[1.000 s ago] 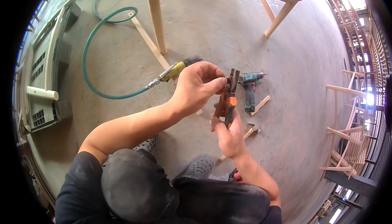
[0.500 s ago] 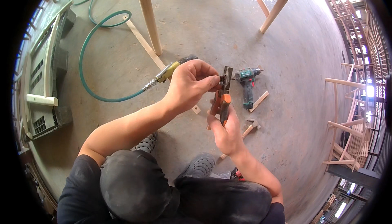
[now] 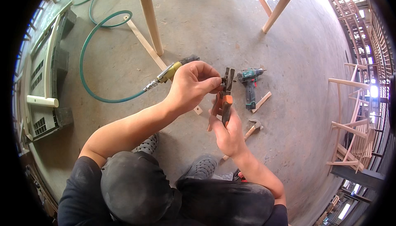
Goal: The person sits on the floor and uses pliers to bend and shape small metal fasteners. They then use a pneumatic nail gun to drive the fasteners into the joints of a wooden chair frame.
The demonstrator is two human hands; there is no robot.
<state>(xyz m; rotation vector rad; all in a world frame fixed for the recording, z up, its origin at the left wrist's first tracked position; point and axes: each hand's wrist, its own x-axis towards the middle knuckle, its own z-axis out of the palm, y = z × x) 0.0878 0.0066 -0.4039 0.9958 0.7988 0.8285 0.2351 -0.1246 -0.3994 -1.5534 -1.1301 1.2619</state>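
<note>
My right hand (image 3: pixel 231 137) grips a pair of pliers (image 3: pixel 227 101) by its orange and black handles, with the dark jaws pointing up and away from me. The handles are spread a little. Beside the jaws, my left hand (image 3: pixel 193 81) is closed in a pinch, thumb against fingers. A small dark piece seems to sit between its fingertips and the jaws, too small to name. Behind the left hand lies a yellow-green air tool (image 3: pixel 173 70) on the floor. To the right of the pliers rests a green and black cordless drill (image 3: pixel 250 86).
A hammer (image 3: pixel 252 129) and a short wood strip (image 3: pixel 262 102) lie right of my hands. A long wood strip (image 3: pixel 144 43) and green air hose (image 3: pixel 83 57) are at left. Wooden furniture legs (image 3: pixel 149 20) stand ahead; a grey plastic crate (image 3: pixel 45 81) is far left.
The pliers' handles have spread slightly, the left one moving a little toward my left hand. Both hands otherwise stay almost in place.
</note>
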